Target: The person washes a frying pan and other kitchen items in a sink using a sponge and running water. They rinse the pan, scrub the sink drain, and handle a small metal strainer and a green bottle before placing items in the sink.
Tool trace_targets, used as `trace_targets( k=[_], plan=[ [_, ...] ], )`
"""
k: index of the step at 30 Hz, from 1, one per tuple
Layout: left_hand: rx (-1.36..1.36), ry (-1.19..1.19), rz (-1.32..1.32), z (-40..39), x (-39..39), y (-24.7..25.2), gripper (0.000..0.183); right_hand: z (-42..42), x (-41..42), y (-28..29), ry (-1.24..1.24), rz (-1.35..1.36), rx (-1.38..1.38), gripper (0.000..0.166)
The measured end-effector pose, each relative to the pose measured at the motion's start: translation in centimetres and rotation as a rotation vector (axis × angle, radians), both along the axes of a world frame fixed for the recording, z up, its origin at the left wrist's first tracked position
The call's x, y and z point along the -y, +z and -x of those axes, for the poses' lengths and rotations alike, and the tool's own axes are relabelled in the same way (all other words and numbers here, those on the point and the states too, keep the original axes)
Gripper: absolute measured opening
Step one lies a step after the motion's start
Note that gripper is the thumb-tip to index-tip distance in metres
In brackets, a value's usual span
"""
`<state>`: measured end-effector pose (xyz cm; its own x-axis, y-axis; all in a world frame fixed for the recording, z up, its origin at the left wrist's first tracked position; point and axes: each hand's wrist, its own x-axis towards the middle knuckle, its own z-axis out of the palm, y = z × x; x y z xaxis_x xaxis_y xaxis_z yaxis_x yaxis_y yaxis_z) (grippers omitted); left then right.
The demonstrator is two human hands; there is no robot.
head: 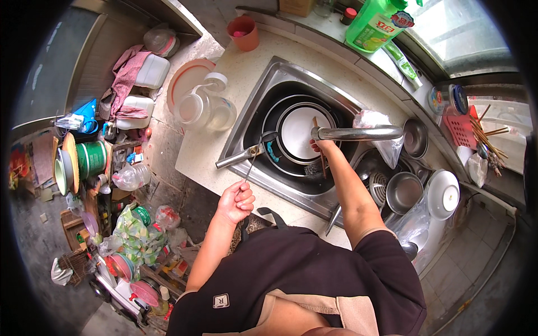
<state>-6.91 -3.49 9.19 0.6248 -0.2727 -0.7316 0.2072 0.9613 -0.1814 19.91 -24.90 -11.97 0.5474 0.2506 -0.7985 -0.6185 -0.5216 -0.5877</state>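
Observation:
My left hand (236, 202) grips the thin metal handle of a ladle (269, 136), whose small bowl is over the sink's left side. Partly hidden by the faucet (361, 133), my right hand (322, 146) is closed around brown chopsticks (323, 165). Below it, a white dish (303, 133) lies inside nested dark pans in the stainless steel sink (290, 67). A steel pan handle (235, 158) sticks out over the left rim. A blue strip (272, 152) and a steel wool scrubber (312, 169) lie at the pans' near side.
Metal bowls (404, 193), a white bowl (443, 195) and a plastic bag (380, 134) crowd the right side. Plastic jars (206, 109) and an orange cup (243, 34) stand left on the counter. A green detergent bottle (374, 27) and a pink chopstick basket (461, 129) line the window ledge.

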Motion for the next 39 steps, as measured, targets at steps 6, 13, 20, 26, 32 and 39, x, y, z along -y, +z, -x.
trace_targets(
  k=[6,13,20,26,32,39],
  plan=[
    [-0.035,0.086,-0.019,-0.1,0.5,-0.9,0.032,-0.2,-0.4,0.5,-0.112,-0.020,-0.073,0.027],
    [-0.147,0.047,-0.189,-2.5,1.2,-0.3,0.057,1.5,-2.7,-0.1,-0.279,-0.069,-0.149,0.028],
    [-0.223,0.007,-0.405,0.2,0.7,-1.8,0.053,1.4,0.0,-7.0,-0.106,0.063,0.192,0.040],
    [-0.177,-0.022,-0.493,4.3,0.3,-0.7,0.041,2.7,0.8,1.5,-0.296,-0.134,0.159,0.018],
    [-0.228,0.065,-0.521,11.2,-0.9,-0.3,0.033,2.8,2.1,9.4,-0.237,-0.236,0.051,0.028],
    [-0.402,0.192,-0.513,19.9,-1.6,-1.7,0.028,4.8,1.2,11.3,0.158,-0.104,0.522,0.045]
  ],
)
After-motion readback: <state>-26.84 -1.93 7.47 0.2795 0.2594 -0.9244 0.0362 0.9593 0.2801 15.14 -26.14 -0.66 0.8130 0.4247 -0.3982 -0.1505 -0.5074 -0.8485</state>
